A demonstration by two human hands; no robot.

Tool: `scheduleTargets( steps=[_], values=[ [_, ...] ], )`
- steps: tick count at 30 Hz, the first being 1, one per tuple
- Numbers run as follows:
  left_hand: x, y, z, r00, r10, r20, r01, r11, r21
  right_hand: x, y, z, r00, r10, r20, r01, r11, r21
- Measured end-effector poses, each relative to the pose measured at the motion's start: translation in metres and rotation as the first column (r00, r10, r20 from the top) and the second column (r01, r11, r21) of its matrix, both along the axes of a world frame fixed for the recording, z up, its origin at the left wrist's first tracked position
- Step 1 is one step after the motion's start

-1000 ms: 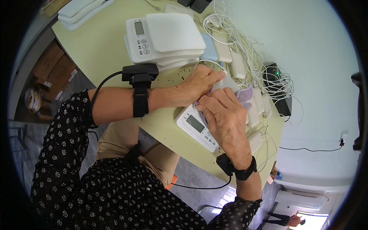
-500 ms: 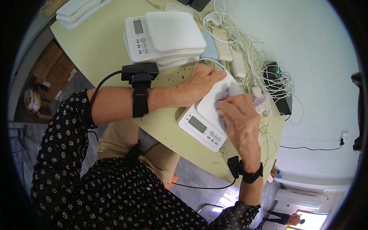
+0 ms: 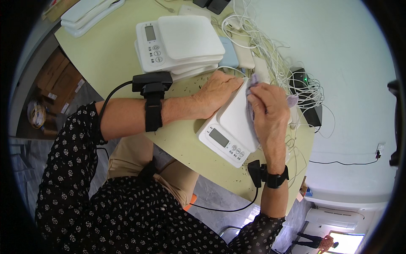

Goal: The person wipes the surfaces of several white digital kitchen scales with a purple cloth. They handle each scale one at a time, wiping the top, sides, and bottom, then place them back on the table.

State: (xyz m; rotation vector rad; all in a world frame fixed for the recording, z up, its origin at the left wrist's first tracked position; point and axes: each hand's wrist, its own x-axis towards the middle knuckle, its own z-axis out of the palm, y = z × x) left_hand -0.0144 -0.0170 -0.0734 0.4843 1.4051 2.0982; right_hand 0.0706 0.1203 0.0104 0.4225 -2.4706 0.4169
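A white digital kitchen scale (image 3: 237, 120) lies at an angle on the table, its small grey display and round buttons toward me. My left hand (image 3: 218, 94) grips the scale's far left edge, fingers bent over the corner. In my right hand (image 3: 269, 105) is a bunched, greyish-purple cloth (image 3: 292, 100), pressed against the right side of the weighing plate. Part of the cloth is hidden under the fingers. Both forearms wear black straps with a small device and a cable.
Stacked white scales (image 3: 190, 38) stand beyond my left hand, with more scales (image 3: 86, 15) at the far left. Pale power banks (image 3: 244, 55) and tangled white cables (image 3: 270, 46) run along the wall side. A black box (image 3: 312, 114) sits near the wall. Dark specks dot the table (image 3: 182, 144).
My right hand has moved up and to the right with the cloth, baring more of the weighing plate. My left hand stays at the scale's edge.
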Motion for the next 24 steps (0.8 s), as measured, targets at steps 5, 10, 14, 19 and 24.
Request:
scheduleTargets(
  steps=[5, 10, 14, 19, 24],
  values=[
    [0.0, 0.002, 0.0, 0.995, 0.072, -0.074, -0.073, 0.997, -0.008, 0.015, -0.003, -0.001, 0.976, 0.175, 0.132, -0.168, 0.984, -0.063],
    [0.004, 0.005, 0.008, 0.995, 0.1, 0.005, -0.099, 0.994, -0.035, 0.03, 0.04, 0.031, 0.993, -0.097, 0.065, 0.117, 0.808, -0.578],
    [0.005, 0.006, 0.011, 0.991, 0.123, 0.048, -0.12, 0.992, -0.047, 0.04, 0.097, 0.065, 0.972, -0.204, -0.118, -0.004, 0.484, -0.875],
    [0.002, 0.004, 0.008, 0.996, 0.071, 0.054, -0.067, 0.996, -0.064, 0.048, 0.175, 0.047, 0.977, -0.131, -0.17, -0.135, 0.239, -0.962],
    [0.001, 0.003, 0.007, 0.999, 0.026, 0.046, -0.023, 0.998, -0.053, 0.069, 0.212, -0.015, 0.908, -0.323, 0.269, 0.35, 0.229, -0.908]
  ],
)
